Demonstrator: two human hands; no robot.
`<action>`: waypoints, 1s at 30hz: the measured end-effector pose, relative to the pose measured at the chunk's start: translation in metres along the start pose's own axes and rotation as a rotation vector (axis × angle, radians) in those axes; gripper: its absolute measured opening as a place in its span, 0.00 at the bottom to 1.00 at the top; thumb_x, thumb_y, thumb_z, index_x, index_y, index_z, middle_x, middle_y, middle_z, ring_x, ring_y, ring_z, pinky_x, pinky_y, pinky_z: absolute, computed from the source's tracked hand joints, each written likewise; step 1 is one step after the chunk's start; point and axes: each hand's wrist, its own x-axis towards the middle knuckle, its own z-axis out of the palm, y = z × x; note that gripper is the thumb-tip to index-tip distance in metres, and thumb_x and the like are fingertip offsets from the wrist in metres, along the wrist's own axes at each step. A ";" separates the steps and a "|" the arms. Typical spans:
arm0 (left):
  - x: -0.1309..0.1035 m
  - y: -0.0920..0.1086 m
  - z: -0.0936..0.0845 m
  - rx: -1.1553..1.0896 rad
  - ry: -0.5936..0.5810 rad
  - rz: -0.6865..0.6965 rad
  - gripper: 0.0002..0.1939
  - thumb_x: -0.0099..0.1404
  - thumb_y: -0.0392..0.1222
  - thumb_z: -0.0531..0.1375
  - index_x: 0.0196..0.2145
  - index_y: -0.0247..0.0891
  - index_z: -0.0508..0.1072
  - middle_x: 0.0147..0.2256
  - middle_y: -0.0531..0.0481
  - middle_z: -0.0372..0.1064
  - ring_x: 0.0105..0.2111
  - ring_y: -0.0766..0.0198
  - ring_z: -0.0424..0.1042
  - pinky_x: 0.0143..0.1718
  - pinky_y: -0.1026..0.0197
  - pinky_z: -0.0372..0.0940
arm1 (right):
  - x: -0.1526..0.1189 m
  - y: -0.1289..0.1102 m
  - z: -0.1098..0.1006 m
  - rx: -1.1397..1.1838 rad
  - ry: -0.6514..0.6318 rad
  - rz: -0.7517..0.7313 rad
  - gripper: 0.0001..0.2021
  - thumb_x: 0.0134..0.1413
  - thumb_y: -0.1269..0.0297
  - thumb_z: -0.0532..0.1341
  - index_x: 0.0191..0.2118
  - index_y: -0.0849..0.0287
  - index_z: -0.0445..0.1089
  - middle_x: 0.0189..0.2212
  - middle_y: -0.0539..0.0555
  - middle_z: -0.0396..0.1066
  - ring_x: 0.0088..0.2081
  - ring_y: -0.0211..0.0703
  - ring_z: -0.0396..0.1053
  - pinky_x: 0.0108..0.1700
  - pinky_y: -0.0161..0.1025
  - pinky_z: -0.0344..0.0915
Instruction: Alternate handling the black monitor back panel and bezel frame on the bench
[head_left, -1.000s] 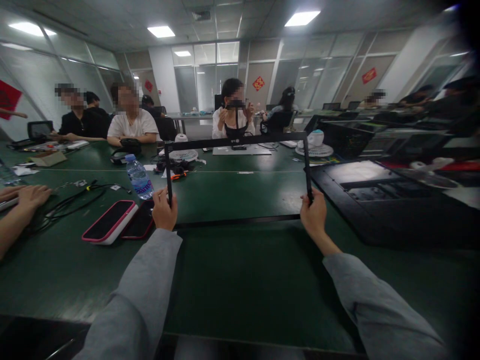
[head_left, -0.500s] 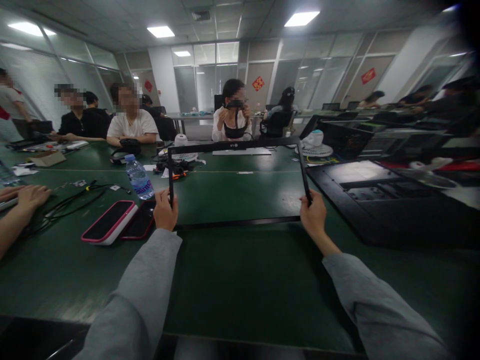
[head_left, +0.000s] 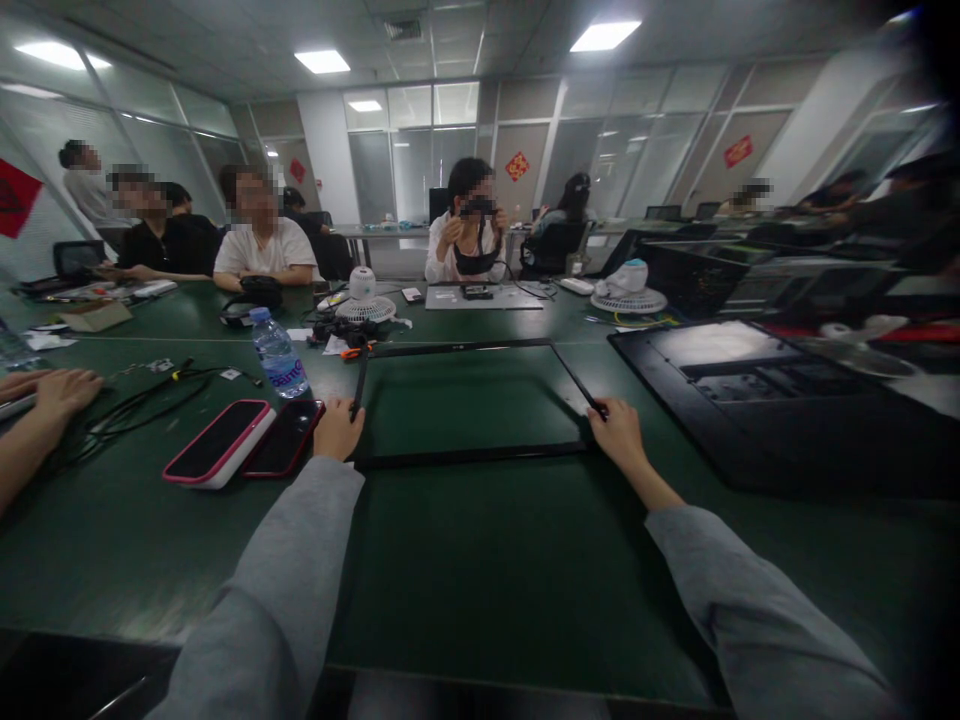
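A thin black rectangular screen bezel (head_left: pixel 480 456), open in the middle, is held between my two hands, tilted low over the green table (head_left: pixel 510 570). My left hand (head_left: pixel 339 430) is closed round its left side, and my right hand (head_left: pixel 619 432) grips its right side. Through the opening I see the green tabletop. Close to my left hand lie a dark phone with a red edge (head_left: pixel 283 440) and a white device with a pink rim (head_left: pixel 219 442). Right of my right hand is a large black panel (head_left: pixel 720 400).
A water bottle (head_left: pixel 279 355) and black cables (head_left: pixel 142 410) stand and lie to the left, near another person's hand (head_left: pixel 71 395). White fans (head_left: pixel 366 300) are farther back. Across the table a person (head_left: pixel 465 235) holds a black object up.
The far edge of the bezel has tipped down and away from me, so the frame lies flatter. My hands stay on its sides, the right one slightly further in.
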 end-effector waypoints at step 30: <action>0.000 0.000 0.006 0.075 0.070 0.175 0.20 0.73 0.47 0.51 0.53 0.41 0.76 0.51 0.41 0.71 0.52 0.51 0.71 0.51 0.51 0.66 | -0.007 -0.015 -0.012 -0.138 -0.044 0.183 0.16 0.54 0.64 0.57 0.46 0.60 0.75 0.42 0.63 0.72 0.47 0.55 0.65 0.52 0.52 0.62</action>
